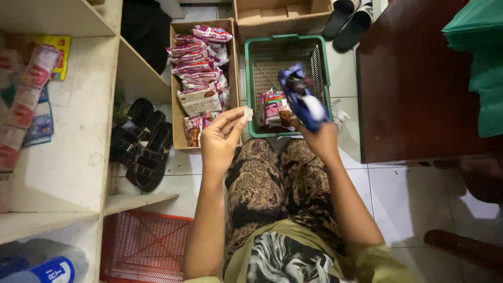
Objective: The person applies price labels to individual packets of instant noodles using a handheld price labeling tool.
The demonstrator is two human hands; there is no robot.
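Blue packet is clasped in the right hand, projecting upward from the fist above the green basket. Left hand pinches a small white scrap at its fingertips.

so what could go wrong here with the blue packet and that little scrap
The blue packet is held up over the green basket by the right hand; if it is open, contents might spill. The scrap, pinched at the left hand's fingertips, could drop onto the floor and be lost.
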